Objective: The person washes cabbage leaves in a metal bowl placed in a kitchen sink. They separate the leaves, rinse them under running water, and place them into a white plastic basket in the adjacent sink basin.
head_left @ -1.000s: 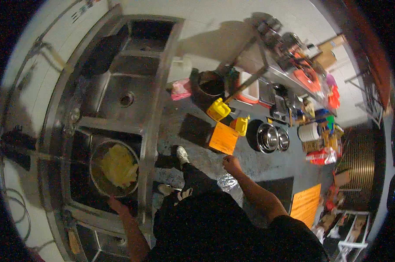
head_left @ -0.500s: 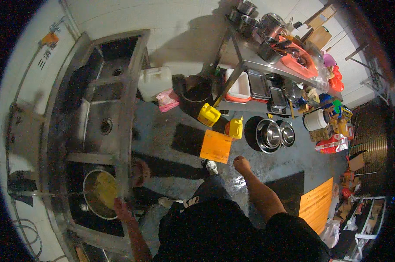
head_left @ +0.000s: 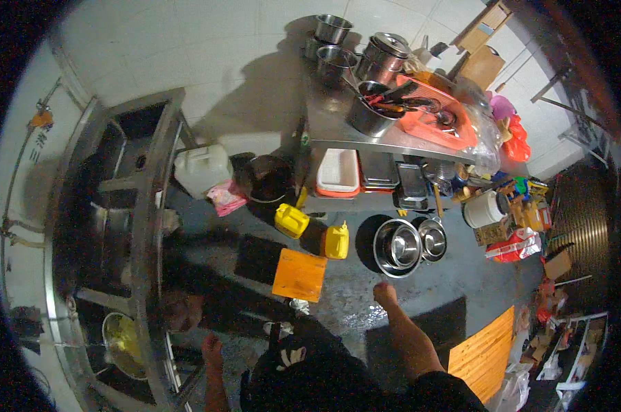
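My left hand hangs low beside the metal sink, apart from it. It is dim and smeared, so its fingers cannot be made out. In the sink's nearest basin stands a round metal pot with something yellow-green in it. My right hand is held out over the floor with its fingers curled closed, and nothing shows in them. Just beyond it on the floor sit a wide steel bowl with a smaller steel bowl inside and another steel bowl beside them.
An orange board lies ahead of my feet, near two yellow jugs. A steel table by the wall bears pots and a pink basket. At my right is a wooden board. A white jerrycan stands beside the sink.
My left hand has come away from the pot's rim and now hangs right of the sink. The view has shifted toward the table and bowls. My right hand is still curled.
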Action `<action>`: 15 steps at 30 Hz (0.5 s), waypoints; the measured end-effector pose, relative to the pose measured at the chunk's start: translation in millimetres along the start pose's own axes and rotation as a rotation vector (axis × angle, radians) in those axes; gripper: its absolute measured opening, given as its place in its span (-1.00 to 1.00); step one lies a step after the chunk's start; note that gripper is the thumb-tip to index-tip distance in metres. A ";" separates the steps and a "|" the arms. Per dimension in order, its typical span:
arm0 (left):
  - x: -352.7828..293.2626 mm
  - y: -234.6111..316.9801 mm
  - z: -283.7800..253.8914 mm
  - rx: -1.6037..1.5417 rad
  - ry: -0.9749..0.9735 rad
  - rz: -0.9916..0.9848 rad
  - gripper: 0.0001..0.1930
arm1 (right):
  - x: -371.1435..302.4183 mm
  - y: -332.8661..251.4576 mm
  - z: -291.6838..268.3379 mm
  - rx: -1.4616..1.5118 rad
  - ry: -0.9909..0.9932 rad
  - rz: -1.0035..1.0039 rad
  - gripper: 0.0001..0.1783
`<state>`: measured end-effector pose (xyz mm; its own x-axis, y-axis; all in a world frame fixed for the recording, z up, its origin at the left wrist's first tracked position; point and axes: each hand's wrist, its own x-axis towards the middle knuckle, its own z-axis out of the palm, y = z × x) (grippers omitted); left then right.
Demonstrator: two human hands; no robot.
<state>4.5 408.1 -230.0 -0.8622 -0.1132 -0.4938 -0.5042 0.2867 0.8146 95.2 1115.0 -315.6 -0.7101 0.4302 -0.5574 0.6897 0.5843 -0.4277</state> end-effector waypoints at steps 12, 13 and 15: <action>-264.0 -176.7 72.4 -0.112 0.375 -0.531 -0.63 | 112.6 48.5 -30.8 -0.974 -0.108 -0.574 -0.79; -296.5 -179.6 90.9 -0.127 0.423 -0.579 -0.64 | 156.8 43.7 -33.9 -1.041 -0.045 -0.720 -0.78; -362.9 -175.5 137.1 -0.147 0.498 -0.691 -0.66 | 238.2 35.4 -42.4 -0.881 -0.009 -0.758 -0.76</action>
<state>412.6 529.3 -235.5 -0.2640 -0.6303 -0.7301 -0.8950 -0.1221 0.4291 -55.6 1267.3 -433.2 -0.8952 -0.2376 -0.3770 -0.2516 0.9677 -0.0123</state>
